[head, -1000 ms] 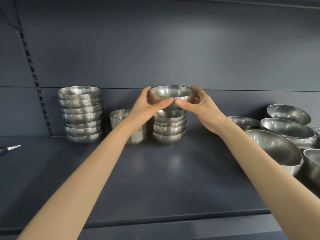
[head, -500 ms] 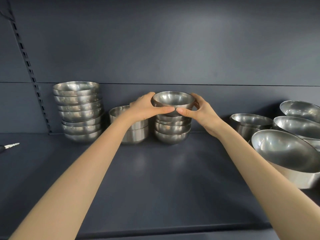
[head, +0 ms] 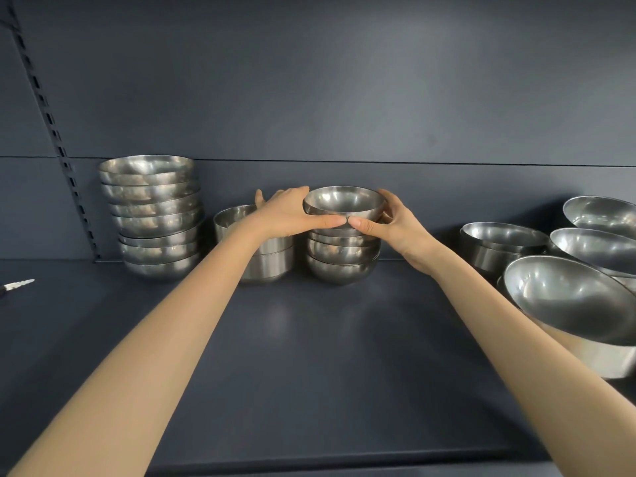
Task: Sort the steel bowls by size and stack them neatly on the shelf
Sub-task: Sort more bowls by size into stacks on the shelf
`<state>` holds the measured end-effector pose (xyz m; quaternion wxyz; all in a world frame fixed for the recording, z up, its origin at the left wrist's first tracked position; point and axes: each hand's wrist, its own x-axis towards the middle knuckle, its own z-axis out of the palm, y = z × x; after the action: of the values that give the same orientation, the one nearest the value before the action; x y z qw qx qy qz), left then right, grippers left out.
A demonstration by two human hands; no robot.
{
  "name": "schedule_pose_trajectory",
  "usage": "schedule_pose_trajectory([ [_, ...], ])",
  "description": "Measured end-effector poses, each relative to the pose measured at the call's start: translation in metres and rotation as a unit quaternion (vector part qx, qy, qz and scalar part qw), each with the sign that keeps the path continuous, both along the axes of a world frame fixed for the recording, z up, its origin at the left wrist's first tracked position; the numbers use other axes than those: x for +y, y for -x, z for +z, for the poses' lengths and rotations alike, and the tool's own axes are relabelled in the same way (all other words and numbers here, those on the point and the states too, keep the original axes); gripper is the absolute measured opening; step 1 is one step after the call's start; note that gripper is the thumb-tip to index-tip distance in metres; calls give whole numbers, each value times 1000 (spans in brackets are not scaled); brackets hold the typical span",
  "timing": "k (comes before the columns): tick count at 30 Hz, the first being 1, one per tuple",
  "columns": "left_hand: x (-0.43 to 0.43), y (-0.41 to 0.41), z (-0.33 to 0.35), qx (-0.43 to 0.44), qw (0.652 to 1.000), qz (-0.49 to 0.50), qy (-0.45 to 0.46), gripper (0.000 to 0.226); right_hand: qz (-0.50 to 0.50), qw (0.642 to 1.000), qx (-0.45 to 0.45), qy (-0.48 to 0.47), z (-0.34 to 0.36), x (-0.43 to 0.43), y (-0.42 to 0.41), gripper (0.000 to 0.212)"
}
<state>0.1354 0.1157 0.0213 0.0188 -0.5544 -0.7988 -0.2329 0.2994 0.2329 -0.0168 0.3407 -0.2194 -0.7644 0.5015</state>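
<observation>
Two hands hold one small bowl (head: 344, 203) at the top of the middle pile (head: 340, 259). The left hand (head: 285, 215) curls round its left side and the right hand (head: 399, 227) curls round its right side. The two thumb tips meet in front of it. The thumbs hide its bottom, so I cannot tell if it sits all the way down in the bowl below.

The small bowl is round and made of smooth steel, and its inside is bare and shiny. The middle pile stands near the back of the dark, flat shelf (head: 309, 356), each round bowl sitting inside the next. Just to its left is a short pile (head: 266, 261) of bowls with straighter sides, partly behind the left arm. Further left is a tall pile (head: 155, 218) of wider bowls, a bit crooked.

On the right lie more bowls (head: 502, 242), some of them tilted, with one big bowl (head: 568, 301) leaning in front. A little white thing (head: 19, 284) lies at the far left edge.
</observation>
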Motion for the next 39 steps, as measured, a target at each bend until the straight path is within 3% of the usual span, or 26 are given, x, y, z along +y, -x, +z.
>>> schedule_pose_trajectory([
  [2,-1,-3,-3,6,1000,7,6,82,2,1000,0,2,0,0,-1,87],
  [4,-4,-12,-13,17,998,6,-66,99,6,1000,0,6,-1,1,-1,91],
  [7,-15,-31,-38,-5,973,-36,-226,85,6,1000,0,8,-2,1,-1,93],
  [9,-22,-42,-54,-56,962,-54,-261,69,4,1000,5,9,-3,1,-1,90],
  [13,-30,-54,-74,-165,951,-40,-259,56,-7,1000,11,3,-5,0,1,88],
  [17,-30,-61,-79,-204,965,-7,-164,75,-8,1000,3,-3,-4,1,1,84],
  [21,-17,-63,-84,-288,954,2,-83,83,-11,1000,0,-4,-4,3,1,87],
  [27,0,-47,-88,-325,935,13,-140,91,-2,1000,-8,3,-4,4,2,105],
  [31,3,-48,-91,-308,935,23,-173,84,-6,1000,-10,9,-3,5,2,119],
  [39,6,-50,-97,-288,936,26,-198,75,-7,1000,-14,17,-1,4,-1,123],
])
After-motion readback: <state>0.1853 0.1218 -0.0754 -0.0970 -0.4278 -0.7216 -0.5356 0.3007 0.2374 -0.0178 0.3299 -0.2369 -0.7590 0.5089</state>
